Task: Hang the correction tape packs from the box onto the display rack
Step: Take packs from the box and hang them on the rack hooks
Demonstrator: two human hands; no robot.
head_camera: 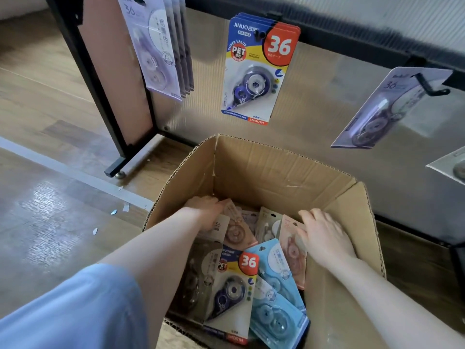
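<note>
Wood flooring carries the cardboard box (264, 170), lower centre. Left hand (207, 214) grips a beige pack (232, 229); right hand (324, 235) lies spread on a pink pack (293, 248). Loosely piled blister packs may slide or snag when lifted toward the display rack (327, 34).

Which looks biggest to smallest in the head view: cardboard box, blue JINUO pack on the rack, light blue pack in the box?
1. cardboard box
2. blue JINUO pack and light blue pack: look alike; the camera is at different distances, so unranked.
</note>
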